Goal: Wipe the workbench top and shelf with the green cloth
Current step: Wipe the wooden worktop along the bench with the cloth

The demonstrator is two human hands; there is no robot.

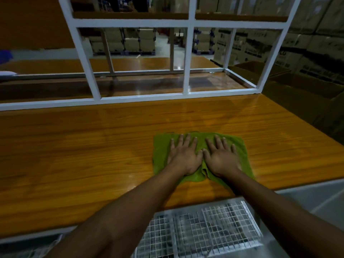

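The green cloth (202, 155) is spread flat on the wooden worktop (93, 146), towards its near right part. It is pressed down by the left hand (183, 155) and right hand (221, 157), laid side by side with fingers splayed and nothing clasped. Behind it, a white shelf frame (186, 60) is seen standing on the worktop.

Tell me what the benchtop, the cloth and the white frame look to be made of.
Benchtop: wood or wood-look laminate, glossy; grain lines and light reflections show.
Cloth: soft woven or terry fabric, matte green; it wrinkles under the hands.
Frame: probably painted metal tube; straight square bars, even white coat.
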